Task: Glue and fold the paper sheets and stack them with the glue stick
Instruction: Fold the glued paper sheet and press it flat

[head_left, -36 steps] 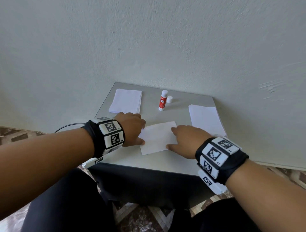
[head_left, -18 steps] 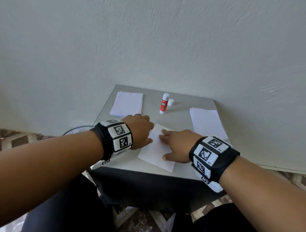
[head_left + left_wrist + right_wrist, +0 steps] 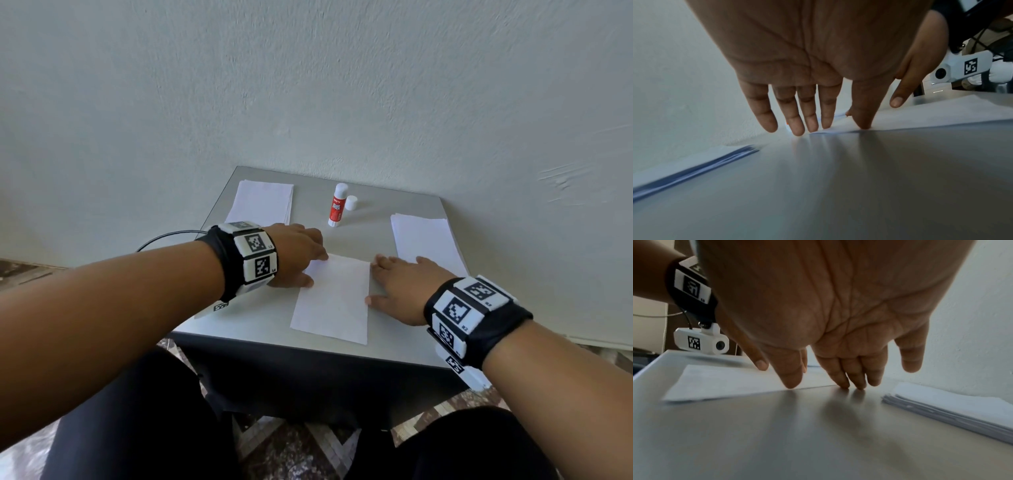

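Counter [image 3: 404, 346] carries everything. Single sheet [image 3: 334, 301] lies flat just in front of the glue stick [image 3: 337, 205]; stacks lie left and right of the stick. My left hand [image 3: 298, 255] and right hand [image 3: 399, 287], fingers straight, grasping nothing, press its side edges. Best to square it before gluing.

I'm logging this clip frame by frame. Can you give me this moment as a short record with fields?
centre sheet: single white sheet flat on the grey table, long side running away from the person
left hand: fingers straight, touching the sheet's left edge
right hand: fingers straight, at the sheet's right edge
glue stick: upright, uncapped, cap beside it
paper stacks: left stack, right stack
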